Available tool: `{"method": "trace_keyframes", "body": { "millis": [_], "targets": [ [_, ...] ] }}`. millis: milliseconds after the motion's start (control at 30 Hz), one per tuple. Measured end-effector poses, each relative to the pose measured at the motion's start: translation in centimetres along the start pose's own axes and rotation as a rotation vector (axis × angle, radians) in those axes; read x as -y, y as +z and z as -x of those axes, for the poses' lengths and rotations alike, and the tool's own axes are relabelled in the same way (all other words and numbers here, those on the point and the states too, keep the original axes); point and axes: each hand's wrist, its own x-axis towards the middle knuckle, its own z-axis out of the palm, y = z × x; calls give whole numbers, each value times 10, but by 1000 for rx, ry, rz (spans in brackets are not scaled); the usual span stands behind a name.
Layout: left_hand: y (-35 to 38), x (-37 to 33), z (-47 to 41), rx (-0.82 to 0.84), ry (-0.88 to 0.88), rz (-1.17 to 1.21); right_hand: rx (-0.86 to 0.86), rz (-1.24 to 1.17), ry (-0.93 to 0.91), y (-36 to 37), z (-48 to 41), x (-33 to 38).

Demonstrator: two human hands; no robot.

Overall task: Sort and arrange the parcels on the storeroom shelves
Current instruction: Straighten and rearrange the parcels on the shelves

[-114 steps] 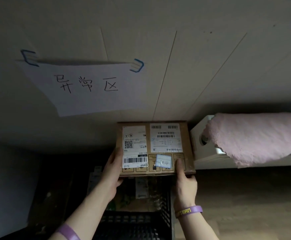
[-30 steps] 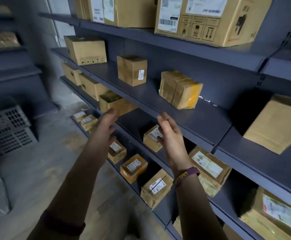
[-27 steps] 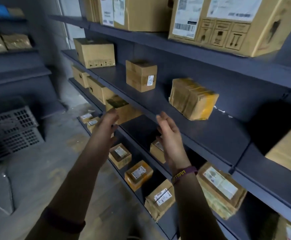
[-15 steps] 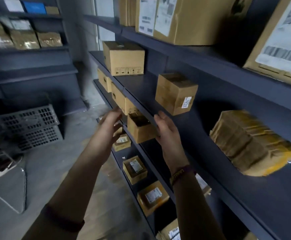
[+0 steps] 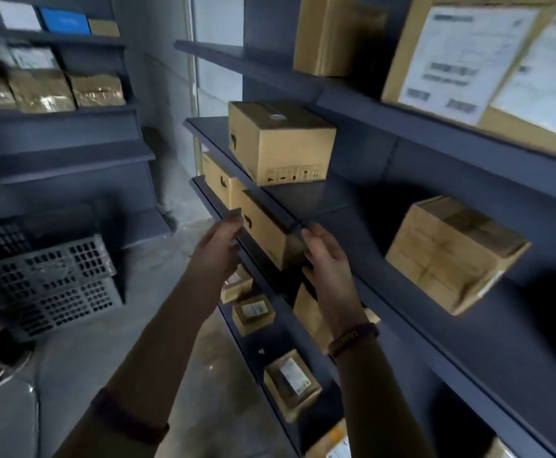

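Parcel (image 5: 266, 233) sits on the shelf (image 5: 205, 195) just ahead, between both hands; your left hand (image 5: 219, 249) is nearer its left face, your right hand (image 5: 326, 259) by its near corner. Fingers (image 5: 232, 228) straight, gripping nothing.

I am looking into a storeroom for parcels. Dark grey metal shelves (image 5: 319, 198) are running along the right side in several levels, and brown cardboard boxes (image 5: 280, 143) are standing on them with gaps between. A big carton (image 5: 514, 132) on the top level is carrying white printed shipping labels (image 5: 461, 61) with barcodes, but the print is too blurred for me to read. Small parcels (image 5: 253, 313) with their own labels are lying on the lowest levels. A second rack (image 5: 58, 157) is standing at the far left wall and is holding packets (image 5: 42, 90) wrapped in shiny tape. Grey plastic crates (image 5: 48, 285) are sitting on the bare concrete floor (image 5: 111, 352) below it.
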Motion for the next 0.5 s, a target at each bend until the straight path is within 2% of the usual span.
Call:
{"method": "trace_keyframes", "body": {
  "millis": [200,500],
  "targets": [
    [-53,-38,-106,12,-35,-8,-78,13,-25,84,-79,1],
    [-89,-45,-253,126,-57,-56,-209,11,-105,132,-198,-6]
  ]
}}
